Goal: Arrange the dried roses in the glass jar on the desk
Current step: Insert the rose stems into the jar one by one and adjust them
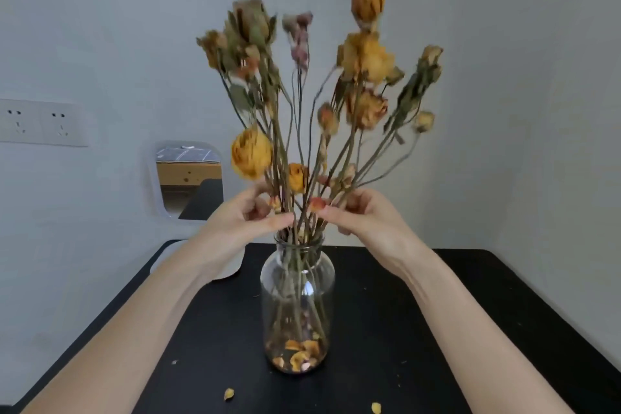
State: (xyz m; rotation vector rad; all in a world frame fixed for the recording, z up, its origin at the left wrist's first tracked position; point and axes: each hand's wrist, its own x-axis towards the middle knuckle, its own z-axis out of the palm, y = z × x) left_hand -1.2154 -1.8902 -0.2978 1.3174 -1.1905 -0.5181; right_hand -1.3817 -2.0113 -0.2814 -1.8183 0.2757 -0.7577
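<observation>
While the glass jar (297, 296) stands upright on the black desk (437, 312), near its middle and straight ahead of you, the dried roses (366, 57) sit in it with their stems (302, 227) bunched at the neck and fanning out above. Your left hand (248, 212) comes in from the left, just above the jar's mouth, with its thumb laid against the stems and its fingers curled round them from behind. Your right hand (363, 215) meets it from the other side at the same height, and its fingertips (317, 203) pinch a few stems on the right of the bunch. The flower heads are blurred. Loose petals (299, 351) lie at the bottom of the jar, and two more petals (229, 393) lie on the desk in front of it, well apart. On the wall to your left are two sockets (40, 123), and a small mirror (188, 178) leans below them.
</observation>
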